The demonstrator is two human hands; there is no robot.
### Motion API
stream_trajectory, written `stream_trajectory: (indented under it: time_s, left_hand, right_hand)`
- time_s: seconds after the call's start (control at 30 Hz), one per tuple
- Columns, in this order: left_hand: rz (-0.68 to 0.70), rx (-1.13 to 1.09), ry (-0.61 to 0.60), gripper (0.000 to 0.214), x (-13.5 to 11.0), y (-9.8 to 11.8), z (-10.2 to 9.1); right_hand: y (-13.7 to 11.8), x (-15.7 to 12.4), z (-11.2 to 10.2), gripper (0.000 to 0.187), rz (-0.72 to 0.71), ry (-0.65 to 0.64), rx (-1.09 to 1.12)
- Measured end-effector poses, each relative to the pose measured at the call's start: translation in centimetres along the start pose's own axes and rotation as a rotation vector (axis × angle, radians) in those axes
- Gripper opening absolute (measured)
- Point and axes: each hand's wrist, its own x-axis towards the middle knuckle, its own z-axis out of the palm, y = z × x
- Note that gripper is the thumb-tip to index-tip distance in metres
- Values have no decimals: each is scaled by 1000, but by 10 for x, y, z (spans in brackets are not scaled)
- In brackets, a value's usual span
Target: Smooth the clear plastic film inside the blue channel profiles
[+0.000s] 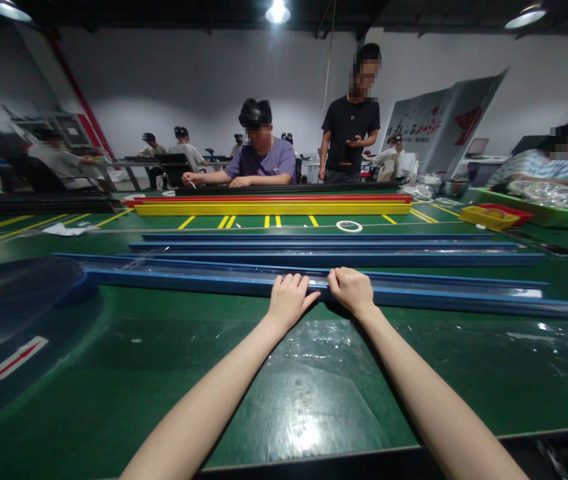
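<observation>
A long blue channel strip (204, 280) lies across the green tabletop in front of me, with glossy clear film along its trough. My left hand (289, 300) is on its near wall, fingers bent over the rim into the trough and thumb stretched along the edge. Just to the right, my right hand (354, 291) is closed in a fist at the same rim, its fingertips hidden. Behind this strip lie other blue channel strips (339, 257), roughly parallel. Near my forearms, a sheet of clear film (324, 393) covers the table and reflects the lamp.
At the left stands a large round roll (19, 293), with a red-arrow label (17, 358) nearby. Yellow and red strips (274, 209) lie farther back, beside a white ring (349, 227). A yellow tray (489, 217) and green bin (554, 208) are right. People sit and stand beyond.
</observation>
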Motion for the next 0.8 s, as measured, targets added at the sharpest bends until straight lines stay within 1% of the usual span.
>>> stream_trajectory:
  time_s: [0.3, 0.4, 0.5, 0.67, 0.8]
  left_hand:
    - [-13, -12, 31, 35, 0, -2, -1]
    - [-17, -11, 41, 36, 0, -2, -1]
    - [-10, -17, 46, 37, 0, -3, -1]
    - [-5, -23, 53, 37, 0, -3, 0]
    - [8, -22, 48, 36, -1, -3, 0]
  right_hand:
    - [1, 1, -1, 35, -35, 10, -6]
    - [6, -1, -2, 36, -27, 1, -13]
    - [18, -4, -3, 36, 1, -5, -22]
    - [48, -11, -8, 38, 70, -29, -34]
    - [59, -14, -11, 38, 133, -56, -41]
